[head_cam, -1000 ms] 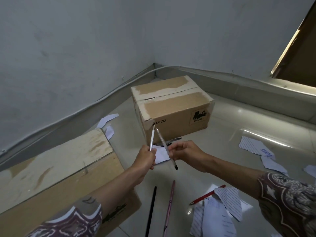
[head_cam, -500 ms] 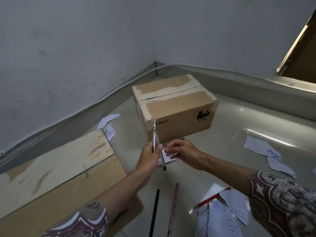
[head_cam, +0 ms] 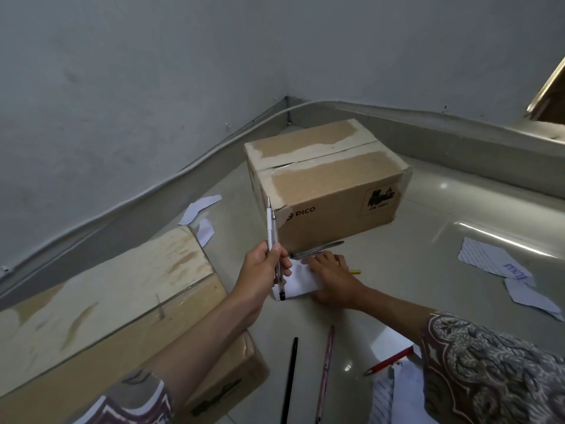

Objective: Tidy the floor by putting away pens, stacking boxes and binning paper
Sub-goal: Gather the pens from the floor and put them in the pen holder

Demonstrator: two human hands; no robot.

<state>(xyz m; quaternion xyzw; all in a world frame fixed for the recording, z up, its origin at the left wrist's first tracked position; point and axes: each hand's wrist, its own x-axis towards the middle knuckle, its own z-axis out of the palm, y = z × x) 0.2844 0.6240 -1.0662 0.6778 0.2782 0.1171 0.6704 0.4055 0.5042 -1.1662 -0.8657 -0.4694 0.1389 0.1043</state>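
Two pens (head_cam: 273, 240) gripped upright in the left hand (head_cam: 263, 267), tips up, just in front of the small box's near corner. Right hand (head_cam: 331, 275) laid low on the floor, fingers stretched forward onto a grey pen (head_cam: 318, 249) lying along the foot of the small box (head_cam: 324, 182); whether pinching it or only touching, could not tell. Scrap of white paper (head_cam: 301, 281) flat between the two hands, partly under the right one. A yellow tip (head_cam: 355, 272) peeking out just right of that hand. Nearer the camera, on the tiles: black pen (head_cam: 290, 377), pink pen (head_cam: 325, 368) beside it, red pen (head_cam: 391, 361) reaching onto a heap of papers (head_cam: 397, 396). More torn sheets (head_cam: 495, 264) well off to the right, two scraps (head_cam: 198, 212) by the left wall. Large box (head_cam: 101, 304) lying at left, under the left forearm.
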